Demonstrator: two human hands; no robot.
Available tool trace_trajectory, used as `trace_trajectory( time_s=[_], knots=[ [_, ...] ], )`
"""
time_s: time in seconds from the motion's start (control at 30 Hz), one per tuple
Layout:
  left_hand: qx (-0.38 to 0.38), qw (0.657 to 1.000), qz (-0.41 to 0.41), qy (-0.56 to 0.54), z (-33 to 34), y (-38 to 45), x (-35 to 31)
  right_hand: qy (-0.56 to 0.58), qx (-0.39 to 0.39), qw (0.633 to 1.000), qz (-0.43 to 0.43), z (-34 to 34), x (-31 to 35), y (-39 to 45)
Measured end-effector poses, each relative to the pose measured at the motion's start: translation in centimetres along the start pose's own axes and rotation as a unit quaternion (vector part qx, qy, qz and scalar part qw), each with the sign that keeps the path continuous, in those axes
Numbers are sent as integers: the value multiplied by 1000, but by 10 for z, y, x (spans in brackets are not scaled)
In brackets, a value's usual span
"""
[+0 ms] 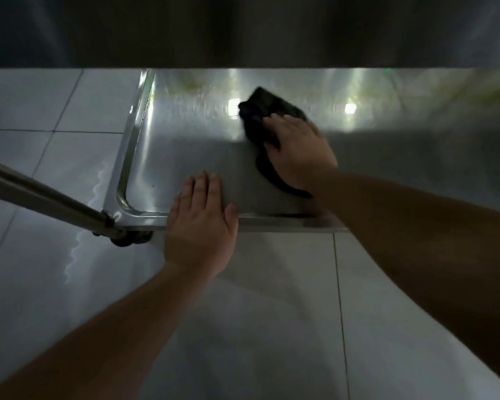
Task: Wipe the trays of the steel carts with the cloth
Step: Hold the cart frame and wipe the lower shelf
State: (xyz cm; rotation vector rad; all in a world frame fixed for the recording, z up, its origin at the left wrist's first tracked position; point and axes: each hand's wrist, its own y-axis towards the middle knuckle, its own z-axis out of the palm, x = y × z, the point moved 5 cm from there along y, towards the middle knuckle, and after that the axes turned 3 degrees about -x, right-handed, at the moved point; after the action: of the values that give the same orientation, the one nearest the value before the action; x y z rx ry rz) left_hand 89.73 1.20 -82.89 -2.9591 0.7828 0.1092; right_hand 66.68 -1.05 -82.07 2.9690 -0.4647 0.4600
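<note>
Two hands on one steel tray (133, 134), its far part hidden under an upper shelf.
Right hand (298, 153), fingers flat, presses one blurred dark cloth (260, 111) at 1 o'clock; left hand (201, 223) lies flat, fingers straight, on the near rim.

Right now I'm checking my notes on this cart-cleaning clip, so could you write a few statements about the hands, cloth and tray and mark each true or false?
1. The right hand presses a dark cloth onto the steel tray. True.
2. The left hand holds a spray bottle. False: it lies flat, fingers straight, on the tray's near edge and holds nothing.
3. The cloth is white. False: it is black or very dark.
4. The cart stands on a pale tiled floor. True.
5. The cloth lies on the floor beside the cart. False: it is on the tray surface, under the right hand.
</note>
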Motion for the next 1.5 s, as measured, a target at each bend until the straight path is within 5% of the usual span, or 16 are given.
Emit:
trace_trajectory(
  time_s=[0.2, 0.37, 0.6, 0.7, 0.87, 1.03, 1.2, 1.5],
  knots=[
    [9, 1000, -2, 12, -4, -2, -3, -31, -99, 968, 231, -65, -165, -74],
    [5, 1000, 0, 4, -6, -4, -3, -41, -90, 903, 418, -101, -272, -149],
    [-2, 1000, -11, 0, -5, -2, -6, -31, -148, 833, 532, -96, -300, -179],
    [-4, 1000, -8, -8, -6, -2, -7, -34, -153, 873, 462, -80, -233, -161],
    [-3, 1000, -6, -9, -8, -3, -7, -28, -111, 979, 167, -44, -78, -145],
    [37, 999, -13, -15, -6, 3, -2, -40, -58, 990, -123, -8, 19, -152],
    [43, 998, 5, -53, -17, 5, -2, -71, -16, 978, -198, -15, 31, -140],
    [-31, 992, 11, -126, -35, 5, -23, 50, 8, 975, -215, -35, 35, -146]
  ],
)
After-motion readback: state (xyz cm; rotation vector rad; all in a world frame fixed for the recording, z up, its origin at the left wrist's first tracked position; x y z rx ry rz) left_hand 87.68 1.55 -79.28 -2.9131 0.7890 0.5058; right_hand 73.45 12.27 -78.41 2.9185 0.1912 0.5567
